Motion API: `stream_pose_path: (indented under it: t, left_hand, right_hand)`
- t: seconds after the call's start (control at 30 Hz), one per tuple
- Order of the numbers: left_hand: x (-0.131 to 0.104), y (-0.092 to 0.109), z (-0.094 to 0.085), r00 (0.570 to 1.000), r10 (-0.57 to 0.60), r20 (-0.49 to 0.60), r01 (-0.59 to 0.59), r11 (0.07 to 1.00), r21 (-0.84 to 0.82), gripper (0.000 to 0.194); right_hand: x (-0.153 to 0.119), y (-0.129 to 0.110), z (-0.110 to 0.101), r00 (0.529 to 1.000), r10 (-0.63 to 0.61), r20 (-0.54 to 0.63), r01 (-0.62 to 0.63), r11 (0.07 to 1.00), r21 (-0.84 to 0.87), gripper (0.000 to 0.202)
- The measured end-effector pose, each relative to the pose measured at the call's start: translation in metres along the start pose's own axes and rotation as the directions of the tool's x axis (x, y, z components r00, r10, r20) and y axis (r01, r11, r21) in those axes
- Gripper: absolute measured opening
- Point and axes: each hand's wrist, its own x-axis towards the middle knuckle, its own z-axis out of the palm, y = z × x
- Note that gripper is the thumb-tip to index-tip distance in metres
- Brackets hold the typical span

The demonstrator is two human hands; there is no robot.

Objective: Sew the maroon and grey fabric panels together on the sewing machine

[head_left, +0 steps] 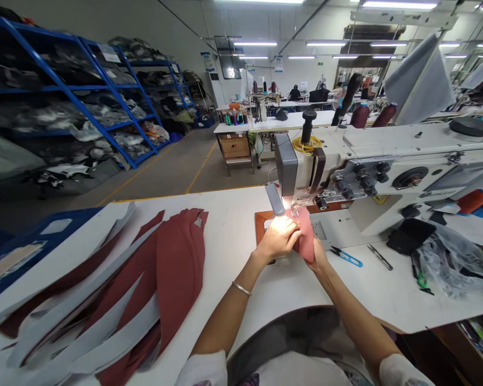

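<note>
A white sewing machine (309, 155) stands on the table, its lamp lighting the needle area. Under its presser foot lies a small red fabric piece (306, 238). My left hand (279, 236) rests on the left edge of this piece close to the needle, fingers bent and pressed together on it. My right hand (317, 254) grips the near, lower right end of the same piece; part of its fingers is hidden beneath the fabric. On the table to the left lies a spread pile of red and grey cut pieces (179, 262).
Blue-handled snips (348, 256) and metal tweezers (380, 257) lie right of my right hand. Farther right are a black pouch (410, 236) and clear plastic bags (454, 262). Blue shelving (74, 102) stands at the back left.
</note>
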Motion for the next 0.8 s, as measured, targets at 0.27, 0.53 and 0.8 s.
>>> stream_pose_path:
  t: [0.27,0.53,0.8]
  left_hand:
    - [0.000,-0.007,0.004,0.999,0.041,0.015,-0.042,0.997,0.063,0.029]
    - [0.000,-0.011,0.003,0.996,0.088,0.017,-0.089,0.990,0.109,0.027]
    - [-0.004,-0.006,0.018,0.987,-0.028,-0.157,0.043,0.995,0.094,0.024]
  right_hand:
    - [-0.001,-0.004,0.001,0.997,0.078,0.009,-0.079,0.986,0.144,0.026]
    - [0.001,-0.006,0.002,0.995,0.024,0.102,-0.034,0.995,0.097,0.025]
    - [0.005,-0.008,-0.001,0.993,-0.005,0.117,-0.008,0.993,0.114,0.020]
